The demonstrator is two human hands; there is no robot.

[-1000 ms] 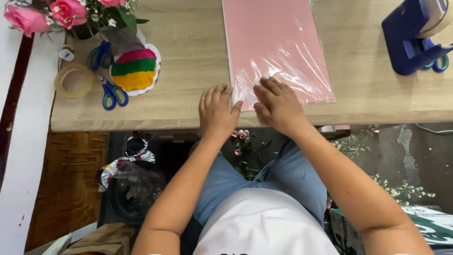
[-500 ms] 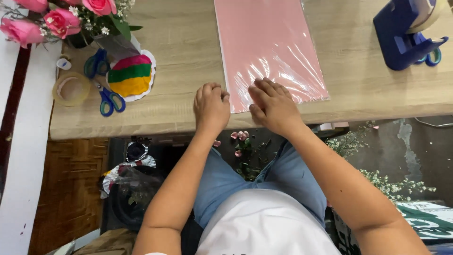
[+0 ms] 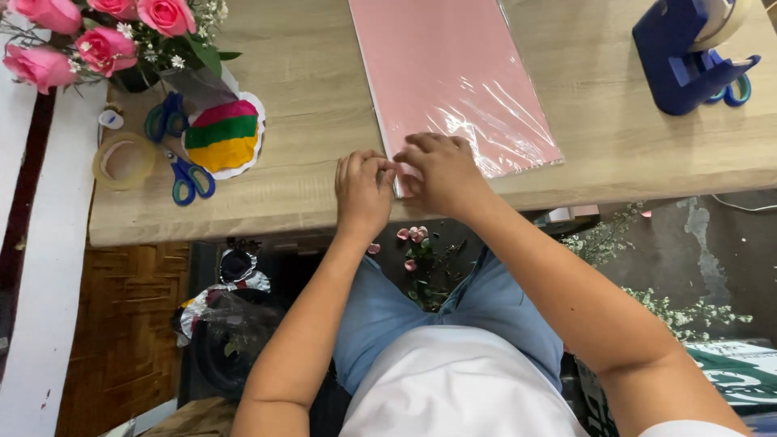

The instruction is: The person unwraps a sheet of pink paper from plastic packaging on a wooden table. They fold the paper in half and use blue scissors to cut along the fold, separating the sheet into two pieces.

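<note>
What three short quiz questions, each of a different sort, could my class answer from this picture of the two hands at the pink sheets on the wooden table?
1. True or false: both hands meet at the near left corner of the plastic-wrapped pink sheets.
2. Which thing lies nearest the blue-handled scissors on the table? A) the blue tape dispenser B) the roll of clear tape C) the fallen petals on the floor
3. Fill in: the roses in the far left corner are ____ in colour.

Key
1. True: the left hand and right hand pinch at that corner.
2. B
3. pink
</note>
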